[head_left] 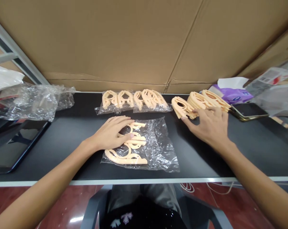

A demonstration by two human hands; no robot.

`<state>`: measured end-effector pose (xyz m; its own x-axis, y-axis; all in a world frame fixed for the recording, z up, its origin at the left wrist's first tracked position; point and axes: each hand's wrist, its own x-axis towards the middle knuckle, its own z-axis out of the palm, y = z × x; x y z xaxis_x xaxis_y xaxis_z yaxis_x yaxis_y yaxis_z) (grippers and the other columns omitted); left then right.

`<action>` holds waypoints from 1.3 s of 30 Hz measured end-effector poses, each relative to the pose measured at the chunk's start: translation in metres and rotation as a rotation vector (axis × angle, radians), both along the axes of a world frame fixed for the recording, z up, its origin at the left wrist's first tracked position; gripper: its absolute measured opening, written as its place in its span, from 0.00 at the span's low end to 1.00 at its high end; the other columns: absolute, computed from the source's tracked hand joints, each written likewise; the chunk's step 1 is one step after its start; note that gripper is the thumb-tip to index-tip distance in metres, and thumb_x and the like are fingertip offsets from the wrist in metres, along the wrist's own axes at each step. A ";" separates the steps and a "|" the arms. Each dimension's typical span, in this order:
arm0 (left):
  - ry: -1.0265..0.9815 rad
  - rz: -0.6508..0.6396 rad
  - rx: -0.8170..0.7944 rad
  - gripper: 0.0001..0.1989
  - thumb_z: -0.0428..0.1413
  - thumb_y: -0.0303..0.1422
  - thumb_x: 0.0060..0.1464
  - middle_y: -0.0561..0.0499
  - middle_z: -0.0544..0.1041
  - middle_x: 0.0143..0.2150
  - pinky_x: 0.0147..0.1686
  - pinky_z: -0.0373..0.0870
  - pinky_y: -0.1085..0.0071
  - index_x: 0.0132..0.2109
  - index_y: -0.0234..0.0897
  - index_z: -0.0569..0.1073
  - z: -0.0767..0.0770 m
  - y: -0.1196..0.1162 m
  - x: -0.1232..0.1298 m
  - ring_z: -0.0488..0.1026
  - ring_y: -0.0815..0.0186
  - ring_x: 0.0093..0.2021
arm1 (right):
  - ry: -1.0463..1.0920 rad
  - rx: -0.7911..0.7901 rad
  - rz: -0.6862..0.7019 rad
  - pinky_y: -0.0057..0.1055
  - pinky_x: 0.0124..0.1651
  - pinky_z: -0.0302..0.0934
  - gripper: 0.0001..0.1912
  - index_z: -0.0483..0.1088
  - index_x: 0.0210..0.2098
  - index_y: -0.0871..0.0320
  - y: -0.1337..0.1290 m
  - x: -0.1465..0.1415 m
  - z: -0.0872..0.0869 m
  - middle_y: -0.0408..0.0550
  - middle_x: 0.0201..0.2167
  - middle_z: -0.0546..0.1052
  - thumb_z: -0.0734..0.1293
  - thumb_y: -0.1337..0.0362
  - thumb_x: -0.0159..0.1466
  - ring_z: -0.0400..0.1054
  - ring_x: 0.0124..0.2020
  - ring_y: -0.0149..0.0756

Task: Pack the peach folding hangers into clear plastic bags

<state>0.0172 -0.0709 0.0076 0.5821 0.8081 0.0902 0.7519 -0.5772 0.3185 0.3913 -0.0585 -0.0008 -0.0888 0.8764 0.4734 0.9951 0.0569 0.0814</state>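
My left hand (115, 132) lies flat with its fingers stretched over a clear plastic bag (161, 146). Inside the bag are several cream folding hangers (131, 160), partly covered by that hand. At the right, my right hand (212, 124) reaches over a row of loose cream folding hangers (197, 100). Its thumb and index finger close round the lower end of the leftmost folded hangers (180, 106); the other fingertips are partly hidden among the stacks. Behind the bag, more folding hangers (117, 98) lie in clear bags along the back.
Cardboard (110, 47) walls off the back of the black table (67, 140). Crumpled clear bags (38, 98) and a dark tablet (17, 143) are at the left. A purple tissue pack (234, 93) and a phone (250, 109) stand at the right.
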 end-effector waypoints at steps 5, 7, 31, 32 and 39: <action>0.002 0.000 0.002 0.31 0.47 0.54 0.67 0.42 0.66 0.70 0.69 0.55 0.49 0.66 0.39 0.67 -0.001 0.000 -0.001 0.60 0.49 0.71 | -0.049 0.033 0.002 0.54 0.52 0.56 0.26 0.74 0.45 0.58 -0.003 0.000 -0.004 0.64 0.44 0.79 0.58 0.43 0.68 0.64 0.54 0.62; 0.004 0.001 0.003 0.31 0.47 0.54 0.67 0.42 0.66 0.70 0.69 0.55 0.50 0.66 0.39 0.67 -0.002 0.000 -0.001 0.60 0.49 0.71 | -0.083 0.039 -0.033 0.53 0.49 0.56 0.29 0.74 0.46 0.58 -0.002 -0.001 -0.005 0.65 0.44 0.79 0.58 0.40 0.67 0.65 0.51 0.63; -0.072 0.010 -0.015 0.30 0.48 0.54 0.66 0.43 0.69 0.69 0.69 0.57 0.50 0.65 0.39 0.69 -0.003 0.001 -0.002 0.62 0.49 0.70 | 0.716 -0.011 0.244 0.47 0.41 0.69 0.16 0.82 0.45 0.48 -0.070 0.020 0.040 0.53 0.51 0.81 0.72 0.50 0.61 0.76 0.47 0.52; -0.088 0.010 -0.016 0.30 0.48 0.53 0.66 0.44 0.69 0.68 0.69 0.57 0.50 0.65 0.39 0.69 -0.004 0.002 -0.002 0.63 0.50 0.69 | 0.696 -0.038 0.283 0.46 0.38 0.69 0.15 0.81 0.46 0.46 -0.077 0.020 0.041 0.51 0.52 0.81 0.72 0.50 0.61 0.76 0.44 0.51; -0.149 0.030 -0.033 0.27 0.45 0.48 0.68 0.45 0.71 0.68 0.67 0.59 0.50 0.65 0.40 0.69 -0.007 0.006 -0.003 0.66 0.52 0.67 | 0.596 -0.146 0.602 0.50 0.55 0.70 0.17 0.78 0.53 0.40 -0.077 0.010 0.031 0.45 0.54 0.79 0.72 0.57 0.64 0.75 0.52 0.49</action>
<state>0.0139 -0.0653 0.0008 0.5397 0.8290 0.1465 0.7118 -0.5423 0.4464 0.4017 -0.1360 0.0298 -0.3305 0.8159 0.4744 0.6667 0.5576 -0.4946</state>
